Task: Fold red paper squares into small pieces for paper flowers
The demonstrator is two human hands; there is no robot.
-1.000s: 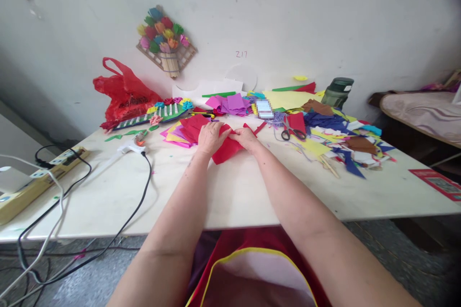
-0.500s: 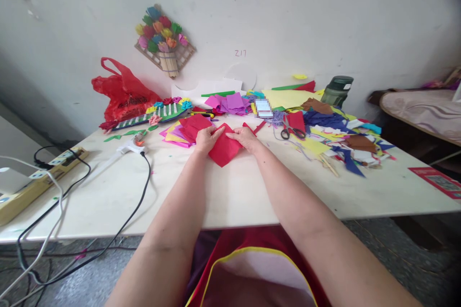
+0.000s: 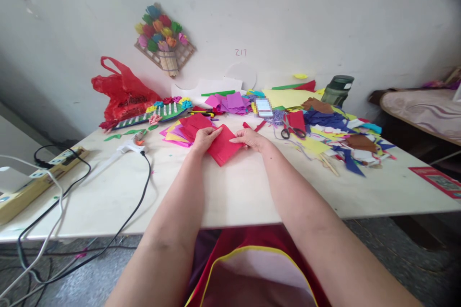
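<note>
A red sheet of paper (image 3: 224, 147), turned with one corner toward me, is held between my two hands over the table. My left hand (image 3: 206, 139) pinches its left edge, thumb on top. At the right edge my right hand (image 3: 249, 139) grips it between thumb and fingers; some of those fingers are hidden beneath. Just beyond my left hand lies a stack of coloured sheets (image 3: 176, 135) with red pieces (image 3: 192, 125) on top. A narrow red strip (image 3: 258, 126) rests behind my right hand.
Scissors (image 3: 292, 129) lie right of my hands, near a heap of colourful scraps (image 3: 345, 139). On the left are a white glue gun (image 3: 131, 147), its black cable and a power strip (image 3: 39, 180). A red plastic bag (image 3: 124, 91) and a green bottle (image 3: 337, 90) stand by the wall.
My hands have moved slightly apart, the right one shifting rightward along the red paper. More of the sheet's upper face now shows between them.
</note>
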